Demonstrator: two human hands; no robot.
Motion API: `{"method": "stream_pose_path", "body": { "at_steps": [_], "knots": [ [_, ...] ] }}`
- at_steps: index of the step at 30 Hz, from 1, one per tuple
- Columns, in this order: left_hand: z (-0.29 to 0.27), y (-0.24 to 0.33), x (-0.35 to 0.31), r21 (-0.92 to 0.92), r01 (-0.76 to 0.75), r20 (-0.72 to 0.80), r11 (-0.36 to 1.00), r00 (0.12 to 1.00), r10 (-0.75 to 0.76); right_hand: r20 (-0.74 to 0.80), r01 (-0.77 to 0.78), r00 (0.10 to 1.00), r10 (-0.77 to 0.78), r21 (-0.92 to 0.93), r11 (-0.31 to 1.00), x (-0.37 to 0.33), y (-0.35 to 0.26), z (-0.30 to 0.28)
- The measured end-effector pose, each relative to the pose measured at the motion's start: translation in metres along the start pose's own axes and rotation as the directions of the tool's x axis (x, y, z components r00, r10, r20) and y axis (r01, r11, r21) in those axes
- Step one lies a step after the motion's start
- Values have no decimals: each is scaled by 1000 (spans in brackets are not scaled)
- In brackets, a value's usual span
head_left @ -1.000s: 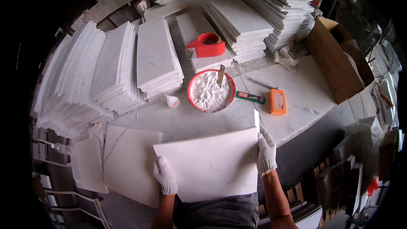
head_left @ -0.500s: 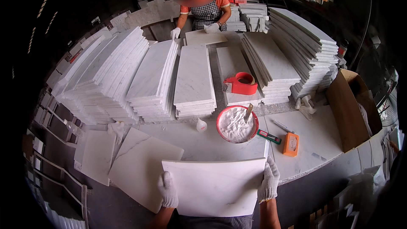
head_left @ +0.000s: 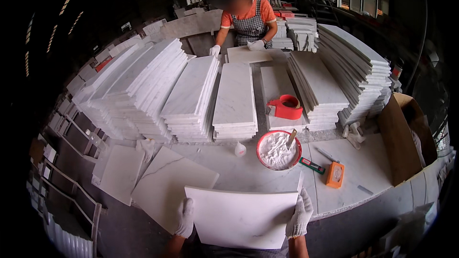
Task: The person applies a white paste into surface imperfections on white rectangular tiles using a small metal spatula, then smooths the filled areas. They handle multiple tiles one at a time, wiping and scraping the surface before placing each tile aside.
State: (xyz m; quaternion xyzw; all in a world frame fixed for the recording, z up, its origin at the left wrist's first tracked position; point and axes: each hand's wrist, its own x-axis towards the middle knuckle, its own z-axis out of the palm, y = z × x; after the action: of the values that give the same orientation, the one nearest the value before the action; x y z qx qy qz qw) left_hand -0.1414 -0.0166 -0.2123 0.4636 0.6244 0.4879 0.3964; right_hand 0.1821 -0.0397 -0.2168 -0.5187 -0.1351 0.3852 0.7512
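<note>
Between my two gloved hands a white marble tile (head_left: 241,217) is held tilted in front of my body. My left hand (head_left: 185,219), in a white knit glove, grips its left edge. The right edge is in my right hand (head_left: 300,214), gloved the same way. Just beyond the tile stands a red-rimmed bowl of white paste (head_left: 277,150) with a putty knife (head_left: 291,137) stuck in it. Left of the bowl is a small white bottle (head_left: 240,149). Another veined marble tile (head_left: 167,184) lies on the table beyond my left hand.
Several stacks of marble slabs (head_left: 234,95) line the table's far side, one bearing a red tape dispenser (head_left: 285,108). Right of the bowl lie a green box cutter (head_left: 312,166), an orange box (head_left: 335,175) and a marker (head_left: 327,154). A cardboard box (head_left: 399,138) stands far right. A co-worker (head_left: 248,21) works opposite.
The view has shifted, so the table and stacks sit lower and further right. The held tile tips slightly down at its right side. Both hands keep their hold on it.
</note>
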Motion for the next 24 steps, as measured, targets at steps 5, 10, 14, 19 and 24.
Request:
{"method": "stream_pose_path", "body": {
  "at_steps": [5, 10, 14, 19, 24],
  "knots": [
    [18, 33, 13, 145, -327, -214, 934, 911, 352, 35, 7, 999, -7, 4, 1000, 3, 10, -8],
    [97, 130, 20, 588, -767, 460, 255, 577, 676, -62, -51, 996, 56, 79, 996, 4, 5, -5],
    [131, 114, 41, 429, -866, 730, 256, 500, 466, -18, -64, 998, 64, -15, 998, -3, 5, -4],
    [138, 105, 43, 421, -842, 723, 337, 536, 436, 11, -113, 993, 118, -200, 973, 12, -5, -6],
    [137, 96, 49, 410, -824, 693, 392, 560, 453, 144, 30, 989, 21, -339, 940, 68, -28, -8]
  ]
}}
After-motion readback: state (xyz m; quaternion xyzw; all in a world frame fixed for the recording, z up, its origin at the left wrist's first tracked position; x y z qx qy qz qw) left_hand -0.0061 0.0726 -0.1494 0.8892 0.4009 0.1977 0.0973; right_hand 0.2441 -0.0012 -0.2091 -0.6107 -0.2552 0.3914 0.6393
